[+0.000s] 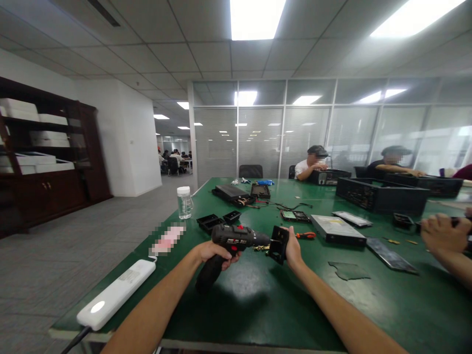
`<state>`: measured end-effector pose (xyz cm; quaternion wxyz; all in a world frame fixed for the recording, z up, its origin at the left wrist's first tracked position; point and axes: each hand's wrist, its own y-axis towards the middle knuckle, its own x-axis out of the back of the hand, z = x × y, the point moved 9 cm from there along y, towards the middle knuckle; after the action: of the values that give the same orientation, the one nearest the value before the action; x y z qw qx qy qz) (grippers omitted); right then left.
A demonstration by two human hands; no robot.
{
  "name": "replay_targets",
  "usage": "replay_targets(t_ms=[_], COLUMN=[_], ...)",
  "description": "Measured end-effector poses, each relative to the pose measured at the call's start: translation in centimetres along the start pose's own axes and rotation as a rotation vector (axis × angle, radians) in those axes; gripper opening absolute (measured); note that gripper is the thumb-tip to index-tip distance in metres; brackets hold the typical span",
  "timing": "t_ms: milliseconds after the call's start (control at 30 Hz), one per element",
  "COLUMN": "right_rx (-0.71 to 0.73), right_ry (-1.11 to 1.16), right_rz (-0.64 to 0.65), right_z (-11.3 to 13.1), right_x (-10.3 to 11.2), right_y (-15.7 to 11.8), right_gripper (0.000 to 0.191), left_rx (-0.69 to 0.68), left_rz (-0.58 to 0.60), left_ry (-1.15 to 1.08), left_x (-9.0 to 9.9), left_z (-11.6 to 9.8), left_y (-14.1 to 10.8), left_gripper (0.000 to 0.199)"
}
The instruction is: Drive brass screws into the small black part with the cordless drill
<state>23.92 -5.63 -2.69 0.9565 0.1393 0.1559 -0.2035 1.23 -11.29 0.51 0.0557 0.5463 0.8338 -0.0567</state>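
Left hand (215, 251): wrapped round the grip of a drill (229, 236).
Right hand (292, 247): closed on a black plastic part (278, 245).
Drill: above the green table (243, 314), in from its near edge, aimed at the part.
Bottle (184, 203): by the left edge.

The drill (223, 236) bears lettering (232, 240) (white), seemingly illegible.

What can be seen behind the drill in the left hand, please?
Beyond the drill, two black trays show on the green table, and small gold-coloured pieces show below its chuck. Whatever lies straight behind the drill's body is covered and cannot be seen.
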Motion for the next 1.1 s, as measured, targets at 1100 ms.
replay_targets(t_ms=[1100], right_rx=[0.027], right_ry=[0.001], right_rz=[0.000], right_z=[0.04], right_x=[0.10], right_y=[0.06], right_gripper=[0.054], left_rx=[-0.003], left_rz=[0.015], left_ry=[0.003], left_x=[-0.05], left_z=[-0.02], left_y=[0.07], left_gripper=[0.036])
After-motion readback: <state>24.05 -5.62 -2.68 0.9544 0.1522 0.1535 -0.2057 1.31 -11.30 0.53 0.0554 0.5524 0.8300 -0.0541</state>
